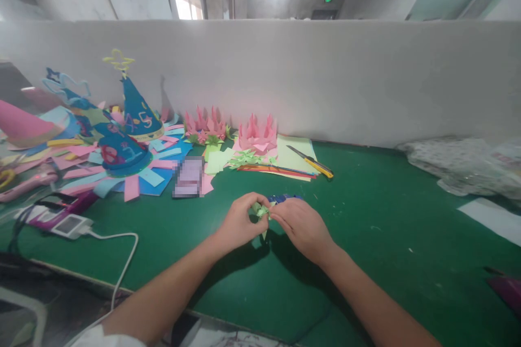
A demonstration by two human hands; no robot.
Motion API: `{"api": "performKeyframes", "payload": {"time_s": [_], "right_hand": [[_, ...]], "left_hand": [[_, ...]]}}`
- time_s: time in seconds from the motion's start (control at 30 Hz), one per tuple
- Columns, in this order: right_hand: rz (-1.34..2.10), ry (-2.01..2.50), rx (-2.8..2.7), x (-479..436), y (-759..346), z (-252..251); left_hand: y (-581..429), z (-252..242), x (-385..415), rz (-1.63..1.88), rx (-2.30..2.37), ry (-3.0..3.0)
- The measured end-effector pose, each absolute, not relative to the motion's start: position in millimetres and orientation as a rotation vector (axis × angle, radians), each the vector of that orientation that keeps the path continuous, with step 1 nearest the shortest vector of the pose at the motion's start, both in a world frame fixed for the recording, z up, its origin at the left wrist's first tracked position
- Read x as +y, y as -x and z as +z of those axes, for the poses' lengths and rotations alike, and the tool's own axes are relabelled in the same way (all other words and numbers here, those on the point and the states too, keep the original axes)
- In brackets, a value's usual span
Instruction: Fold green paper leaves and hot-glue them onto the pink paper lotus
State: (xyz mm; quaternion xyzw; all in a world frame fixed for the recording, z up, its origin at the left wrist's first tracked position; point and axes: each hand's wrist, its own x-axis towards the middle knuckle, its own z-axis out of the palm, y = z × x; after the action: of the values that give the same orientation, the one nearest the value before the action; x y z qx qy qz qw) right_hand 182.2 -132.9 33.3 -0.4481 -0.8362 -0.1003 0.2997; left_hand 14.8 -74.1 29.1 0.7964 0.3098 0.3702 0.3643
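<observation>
Between my two hands, a small folded light-green paper piece (262,211) is held just above the green table. My left hand (242,222) pinches it between thumb and fingers, curled into a ring. The fingertips of my right hand (303,227) are pressed together at the paper's right edge, and the fingers partly cover it. Behind my right hand lies a dark blue object (285,198), mostly hidden. Further back are a pile of green paper leaves (246,158) and two pink folded paper flowers, one of them a pink paper lotus (257,133).
A box cutter (313,162) lies on pale paper sheets (295,152). To the left stand a phone (189,178), blue party hats (138,111) among paper strips, a glue gun (30,184) and a power strip (65,214) with a white cable. Plastic bags (456,165) lie at right, before a grey partition (345,81).
</observation>
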Motion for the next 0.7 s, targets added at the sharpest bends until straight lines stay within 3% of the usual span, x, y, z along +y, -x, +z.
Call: {"api": "performKeyframes", "payload": {"time_s": [0.7], "right_hand": [[-0.281,1.243,-2.181,-130.1,-181.9,35.2]], "left_hand": [[-13.4,22.8,-69.2,1.065,0.673,-2.36]]}}
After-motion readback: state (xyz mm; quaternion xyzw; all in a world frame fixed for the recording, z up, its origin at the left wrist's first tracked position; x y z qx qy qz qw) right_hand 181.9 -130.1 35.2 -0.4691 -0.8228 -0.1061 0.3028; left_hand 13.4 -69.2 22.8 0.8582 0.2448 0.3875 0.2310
